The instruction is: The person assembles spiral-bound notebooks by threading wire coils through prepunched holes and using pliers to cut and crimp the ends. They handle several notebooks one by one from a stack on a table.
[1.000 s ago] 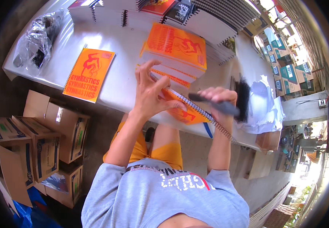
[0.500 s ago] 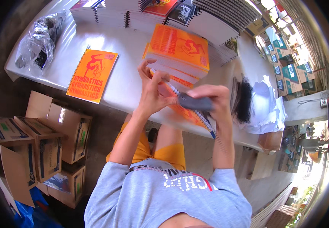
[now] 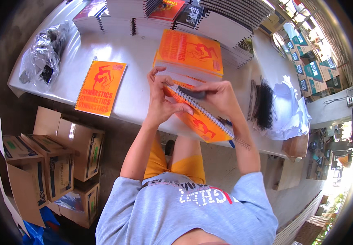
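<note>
An orange spiral-bound notebook (image 3: 202, 125) is tilted above the table's near edge, its coil spine turned up. My left hand (image 3: 160, 98) is closed on its upper left part, thumb against the cover. In my right hand (image 3: 222, 98) is a dark grey hand tool (image 3: 191, 93), held against the upper stretch of the spine; its working end is hidden. Loose coil (image 3: 241, 143) trails past the spine's lower end, by my right forearm. Just beyond my hands stands a stack of matching orange notebooks (image 3: 190, 51). Another orange notebook (image 3: 101, 87) lies flat to the left.
Taller stacks of spiral-bound books (image 3: 225, 30) line the table's far side. At right lie black plastic coils (image 3: 265, 104) beside crumpled white paper (image 3: 288, 110). A clear plastic bag (image 3: 46, 53) rests at the far left. Cardboard boxes (image 3: 58, 167) stand below on the left.
My right hand has drawn the dark tool up and left along the spine. The held notebook's orange cover now faces me more. The view has shifted slightly.
</note>
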### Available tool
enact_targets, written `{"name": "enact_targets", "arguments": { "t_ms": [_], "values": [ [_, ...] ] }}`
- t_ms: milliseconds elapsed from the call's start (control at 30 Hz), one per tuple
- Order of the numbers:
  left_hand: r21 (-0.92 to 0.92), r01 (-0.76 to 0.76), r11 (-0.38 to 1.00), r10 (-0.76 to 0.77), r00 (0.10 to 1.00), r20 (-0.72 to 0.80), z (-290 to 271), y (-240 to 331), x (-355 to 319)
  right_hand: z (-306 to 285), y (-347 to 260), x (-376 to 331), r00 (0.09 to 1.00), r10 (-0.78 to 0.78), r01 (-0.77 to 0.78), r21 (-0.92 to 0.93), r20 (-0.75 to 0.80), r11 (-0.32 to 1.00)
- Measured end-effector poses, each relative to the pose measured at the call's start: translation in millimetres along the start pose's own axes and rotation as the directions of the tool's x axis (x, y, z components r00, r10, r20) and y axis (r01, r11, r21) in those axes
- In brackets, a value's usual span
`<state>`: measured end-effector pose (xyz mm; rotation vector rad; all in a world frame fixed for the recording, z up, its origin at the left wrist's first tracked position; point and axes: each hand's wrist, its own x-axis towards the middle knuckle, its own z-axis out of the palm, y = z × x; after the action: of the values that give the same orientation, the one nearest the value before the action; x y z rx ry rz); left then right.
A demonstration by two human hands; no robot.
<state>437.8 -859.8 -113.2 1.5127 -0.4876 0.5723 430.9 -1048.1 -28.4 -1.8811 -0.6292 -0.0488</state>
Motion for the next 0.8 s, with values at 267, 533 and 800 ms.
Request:
{"name": "enact_targets", "arguments": {
  "t_ms": [267, 533, 800],
  "values": [
    [-0.153, 0.268, 0.951, -0.258, 0.963, 0.083, -0.5, 3.3, -0.3, 3.7, -13.1, 3.4, 0.988, 0.152, -0.151, 0.024, -0.022, 0.988],
    [-0.101, 0.233, 0.967, -0.214, 0.962, 0.171, -5.0, 6.5, 7.2, 19.0, -17.9, 15.7, 0.999, 0.002, -0.001, 0.017, -0.041, 1.000],
    [-0.217, 0.213, 0.953, -0.192, 0.975, 0.116, -1.6, -0.2, 1.0, -9.0, 5.1, 40.4, 0.973, 0.036, -0.111, -0.328, -0.227, 0.938]
  ]
}}
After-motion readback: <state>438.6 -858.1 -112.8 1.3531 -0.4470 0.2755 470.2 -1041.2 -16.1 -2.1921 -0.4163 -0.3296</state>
